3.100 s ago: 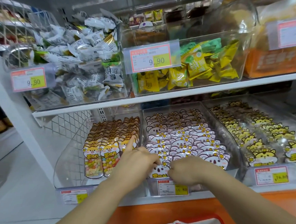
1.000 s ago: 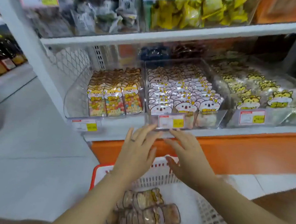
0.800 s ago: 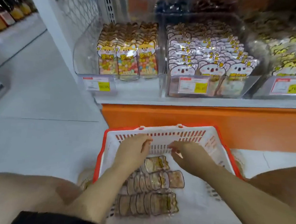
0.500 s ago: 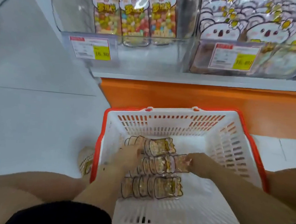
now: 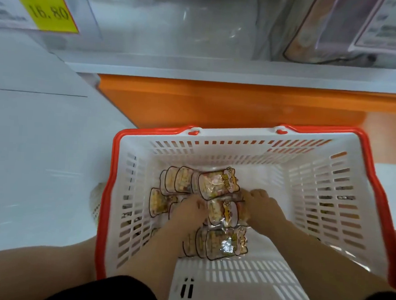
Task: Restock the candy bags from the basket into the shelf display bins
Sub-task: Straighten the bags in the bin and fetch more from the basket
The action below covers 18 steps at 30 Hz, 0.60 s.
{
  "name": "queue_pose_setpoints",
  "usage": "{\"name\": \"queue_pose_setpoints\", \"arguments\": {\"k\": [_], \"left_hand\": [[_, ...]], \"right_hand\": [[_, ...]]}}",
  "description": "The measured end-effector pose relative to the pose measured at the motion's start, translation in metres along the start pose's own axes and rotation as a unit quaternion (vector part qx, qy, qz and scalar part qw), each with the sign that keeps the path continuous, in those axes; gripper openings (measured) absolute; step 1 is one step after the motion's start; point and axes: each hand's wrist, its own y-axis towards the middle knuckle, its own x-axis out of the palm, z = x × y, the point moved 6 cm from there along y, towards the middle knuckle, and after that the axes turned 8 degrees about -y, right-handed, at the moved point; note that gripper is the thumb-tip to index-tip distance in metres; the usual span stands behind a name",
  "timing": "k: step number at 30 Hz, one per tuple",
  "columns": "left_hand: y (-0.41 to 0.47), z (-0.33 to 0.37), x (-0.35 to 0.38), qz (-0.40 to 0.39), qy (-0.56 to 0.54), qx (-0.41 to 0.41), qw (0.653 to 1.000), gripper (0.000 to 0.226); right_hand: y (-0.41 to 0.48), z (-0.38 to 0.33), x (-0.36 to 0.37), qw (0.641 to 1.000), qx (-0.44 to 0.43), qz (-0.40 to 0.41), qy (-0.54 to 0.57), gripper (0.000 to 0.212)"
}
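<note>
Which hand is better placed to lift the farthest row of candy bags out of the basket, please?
Probably the right hand: its fingertips lie beside the printed front bag of the farthest row in the basket. The left hand sits lower, against the middle row.

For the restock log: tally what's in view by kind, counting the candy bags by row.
Candy-bag rows: 3 (far row, middle row, near row)
Hands: 2 (left hand, right hand)
Basket: 1
Price labels: 2 (yellow one, blurred one)
Total: 8
</note>
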Motion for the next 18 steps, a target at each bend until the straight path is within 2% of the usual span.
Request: {"name": "queue_pose_setpoints", "arguments": {"k": [2, 4, 7, 9, 10, 12, 14, 16, 18], "left_hand": [[0.001, -0.008, -0.002, 0.03, -0.104, -0.044, 0.993, 0.018], [0.002, -0.014, -0.005, 0.074, -0.15, -0.052, 0.985, 0.031], [0.006, -0.011, -0.013, 0.141, -0.145, -0.024, 0.979, 0.04], [0.009, 0.002, -0.021, 0.178, -0.081, 0.018, 0.981, 0.04], [0.009, 0.011, -0.024, 0.185, -0.023, 0.043, 0.982, 0.043], [0.014, 0.031, -0.026, 0.18, 0.115, 0.115, 0.97, 0.054], [0.021, 0.043, -0.022, 0.133, 0.205, 0.141, 0.959, 0.066], [0.029, 0.047, -0.019, 0.098, 0.263, 0.136, 0.95, 0.073], [0.037, 0.049, -0.018, 0.106, 0.299, 0.132, 0.939, 0.073]], "right_hand": [[0.0, -0.005, 0.011, 1.0, 0.013, -0.001, 0.001, 0.062], [-0.004, -0.009, 0.016, 0.997, 0.024, -0.033, 0.066, 0.059], [-0.01, 0.0, 0.01, 0.978, 0.028, -0.096, 0.183, 0.036], [-0.011, 0.019, 0.008, 0.953, 0.065, -0.114, 0.273, 0.021], [-0.012, 0.031, 0.009, 0.927, 0.096, -0.116, 0.343, 0.019], [-0.013, 0.053, 0.009, 0.843, 0.156, -0.095, 0.506, 0.026], [-0.015, 0.067, 0.011, 0.771, 0.199, -0.094, 0.598, 0.033], [-0.019, 0.066, 0.009, 0.728, 0.213, -0.096, 0.645, 0.023], [-0.023, 0.06, 0.011, 0.7, 0.229, -0.108, 0.668, 0.013]]}}
